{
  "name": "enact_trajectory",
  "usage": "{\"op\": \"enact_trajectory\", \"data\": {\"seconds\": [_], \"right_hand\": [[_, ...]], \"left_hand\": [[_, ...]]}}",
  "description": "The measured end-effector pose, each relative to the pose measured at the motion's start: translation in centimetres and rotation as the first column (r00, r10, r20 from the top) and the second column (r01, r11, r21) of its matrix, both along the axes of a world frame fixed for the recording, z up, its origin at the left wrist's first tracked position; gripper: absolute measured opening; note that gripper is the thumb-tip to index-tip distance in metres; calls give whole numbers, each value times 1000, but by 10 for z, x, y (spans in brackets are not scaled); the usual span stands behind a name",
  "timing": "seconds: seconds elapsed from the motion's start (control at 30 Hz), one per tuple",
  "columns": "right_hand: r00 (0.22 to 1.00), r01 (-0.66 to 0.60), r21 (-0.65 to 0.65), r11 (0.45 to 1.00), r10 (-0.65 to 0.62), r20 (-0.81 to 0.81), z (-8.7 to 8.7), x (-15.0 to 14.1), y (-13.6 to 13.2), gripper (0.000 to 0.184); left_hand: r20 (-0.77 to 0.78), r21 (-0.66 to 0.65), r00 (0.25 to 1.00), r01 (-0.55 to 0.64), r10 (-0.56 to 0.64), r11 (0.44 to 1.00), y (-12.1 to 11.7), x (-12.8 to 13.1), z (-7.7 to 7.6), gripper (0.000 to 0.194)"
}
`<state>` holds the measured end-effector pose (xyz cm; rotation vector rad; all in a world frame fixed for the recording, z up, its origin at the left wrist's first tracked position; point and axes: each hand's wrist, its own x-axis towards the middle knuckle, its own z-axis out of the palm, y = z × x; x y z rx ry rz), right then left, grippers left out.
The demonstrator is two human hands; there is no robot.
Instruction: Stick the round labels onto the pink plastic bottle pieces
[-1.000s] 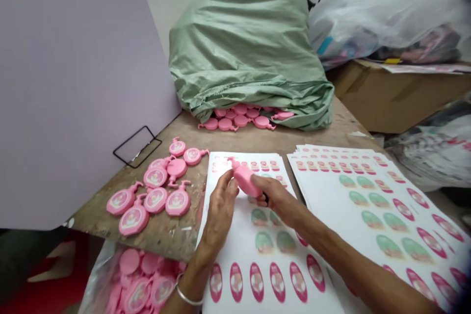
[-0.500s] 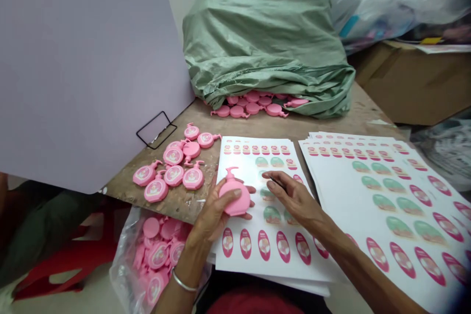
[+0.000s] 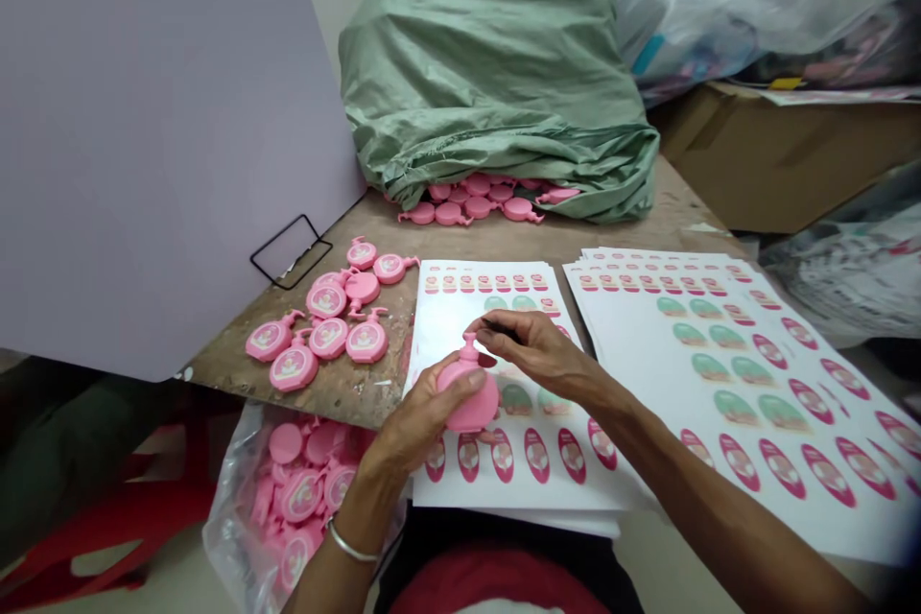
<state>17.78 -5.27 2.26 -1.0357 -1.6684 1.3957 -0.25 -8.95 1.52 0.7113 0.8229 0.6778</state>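
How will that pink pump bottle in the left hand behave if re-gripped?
The pink pump bottle looks fairly stiff: no dent shows where the left hand grips it. Its smooth, rounded side may let it slip or turn.

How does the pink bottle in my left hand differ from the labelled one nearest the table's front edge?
The held bottle shows a plain pink face; the table bottle shows a round printed label.
The held bottle is gripped in the left hand over a sticker sheet; the table bottle lies on the wooden table, with neither hand on it.
Both are pink, rounded pump bottles.
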Motion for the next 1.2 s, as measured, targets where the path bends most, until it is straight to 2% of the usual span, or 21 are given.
{"op": "enact_trajectory", "data": {"seconds": [0.13, 0.23, 0.33, 0.4, 0.47, 0.53, 0.63, 0.73, 0.9, 0.97, 1.03, 1.1, 1.13, 1.2], "right_hand": [[997, 39, -131, 991, -47, -58, -2, 10, -1, 33], [993, 113, -132, 985, -114, 0, -6, 11, -2, 37], [990, 136, -62, 989, -134, 46, -3, 10, -1, 38], [971, 215, 41, 976, -218, 96, 1, 13, -3, 35], [917, 335, 154, 930, -359, 172, 1, 23, -9, 32], [854, 404, 221, 888, -452, 258, -8, 35, -21, 29], [811, 374, 256, 891, -448, 376, -33, 50, -43, 22], [787, 340, 292, 894, -441, 432, -52, 51, -55, 19], [742, 304, 351, 886, -451, 496, -48, 29, -53, 19], [752, 217, 361, 907, -391, 531, -48, 19, -57, 19], [750, 133, 377, 917, -341, 566, -53, 14, -66, 33], [680, 157, 407, 900, -397, 616, -61, 19, -74, 58], [601, 228, 425, 876, -470, 646, -64, 25, -77, 68], [386, 398, 446, 802, -588, 711, -67, 39, -80, 77]], "left_hand": [[191, -129, 982, 33, -8, 991, -2, 4, -4, 70], [220, -117, 975, 26, 0, 993, -4, 11, -5, 64], [125, -34, 990, -54, 58, 998, -4, 16, -3, 45], [40, 20, 987, -155, 154, 988, -1, 15, 0, 36], [-19, 65, 964, -262, 264, 963, 2, 9, 0, 32], [-54, 98, 939, -335, 341, 937, 4, 2, -2, 30], [-72, 63, 932, -352, 356, 934, 5, -3, -9, 33], [-56, 10, 930, -364, 364, 931, 9, 2, -14, 37], [-44, 99, 885, -458, 464, 883, 21, -3, -12, 36], [-58, 127, 872, -477, 486, 870, 21, -15, -12, 37], [-83, 130, 853, -504, 516, 854, 17, -29, -15, 37], [-104, 124, 826, -542, 554, 831, 11, -42, -20, 37], [-115, 120, 812, -561, 573, 819, 8, -47, -22, 38], [-141, 105, 802, -571, 580, 814, 3, -51, -27, 42]]}}
